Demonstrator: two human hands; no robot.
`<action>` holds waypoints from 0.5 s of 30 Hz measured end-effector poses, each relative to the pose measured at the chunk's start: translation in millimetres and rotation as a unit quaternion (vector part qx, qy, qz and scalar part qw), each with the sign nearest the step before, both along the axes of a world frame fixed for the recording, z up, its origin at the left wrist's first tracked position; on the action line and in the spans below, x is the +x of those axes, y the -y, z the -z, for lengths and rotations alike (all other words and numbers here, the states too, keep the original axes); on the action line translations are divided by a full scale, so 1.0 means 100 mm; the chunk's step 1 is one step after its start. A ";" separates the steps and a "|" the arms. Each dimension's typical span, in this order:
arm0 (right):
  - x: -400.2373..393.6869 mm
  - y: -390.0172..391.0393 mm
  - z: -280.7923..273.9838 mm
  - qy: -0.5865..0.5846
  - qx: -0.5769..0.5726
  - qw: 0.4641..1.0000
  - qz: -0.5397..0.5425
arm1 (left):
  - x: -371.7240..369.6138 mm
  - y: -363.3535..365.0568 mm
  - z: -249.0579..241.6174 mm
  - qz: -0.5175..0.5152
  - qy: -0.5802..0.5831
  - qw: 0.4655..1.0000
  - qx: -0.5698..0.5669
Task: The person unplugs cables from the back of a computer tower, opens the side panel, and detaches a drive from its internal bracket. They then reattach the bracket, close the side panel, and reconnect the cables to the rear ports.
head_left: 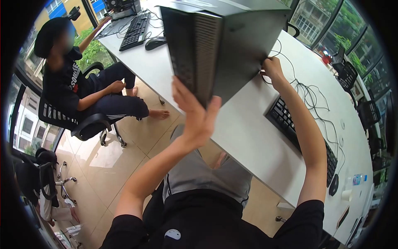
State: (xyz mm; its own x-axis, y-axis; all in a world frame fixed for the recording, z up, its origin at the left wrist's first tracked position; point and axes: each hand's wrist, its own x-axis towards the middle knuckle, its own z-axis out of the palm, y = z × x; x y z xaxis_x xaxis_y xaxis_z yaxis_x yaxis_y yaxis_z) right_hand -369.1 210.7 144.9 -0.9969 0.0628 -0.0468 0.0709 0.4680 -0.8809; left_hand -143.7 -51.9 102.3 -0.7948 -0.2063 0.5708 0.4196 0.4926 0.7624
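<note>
A black computer case (253, 45) stands tilted over the near edge of the white table (248, 124), its vented front strip turned towards me. My left hand (192, 114) grips its lower front corner, with the thumb on one side and the fingers on the other. At the lower rear edge, my right hand (273, 70) is closed with curled fingers against the case. A dark cable loops just under that hand, and the fingertips are partly hidden. Below my right forearm lies a black keyboard (282, 120), partly covered by the arm.
Loose black cables (309, 93) tangle on the table. A mouse (333, 185), paper cup (346, 195) and water bottle (359, 179) are at the right. Another keyboard (134, 32) and mouse (156, 43) lie far left. A seated person (83, 83) is at the left; office chairs (348, 79) stand beyond.
</note>
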 end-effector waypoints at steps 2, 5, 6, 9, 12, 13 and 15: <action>-0.24 -0.16 0.10 -0.006 -0.008 1.000 0.003 | -0.02 -0.21 -0.03 -0.001 0.002 1.000 -0.012; -0.30 -0.21 0.07 -0.012 -0.028 0.999 0.007 | -0.11 -0.44 0.05 -0.007 -0.040 0.999 -0.023; -0.28 -0.19 0.07 -0.013 -0.030 0.999 0.000 | -0.13 -0.49 0.08 -0.014 -0.051 0.998 -0.036; -0.32 -0.35 0.14 -0.028 -0.007 0.999 -0.018 | -0.04 -0.41 0.09 0.004 -0.045 0.997 -0.066; -0.09 -0.34 0.13 -0.038 0.000 0.999 -0.024 | 0.04 -0.20 0.08 0.014 -0.059 0.996 -0.072; -0.01 -0.34 0.15 -0.065 0.015 0.998 -0.016 | 0.03 -0.13 0.08 0.031 -0.071 0.996 -0.054; 0.26 -0.35 0.17 -0.103 0.055 0.993 -0.013 | 0.03 -0.03 0.07 0.041 -0.093 0.994 -0.036</action>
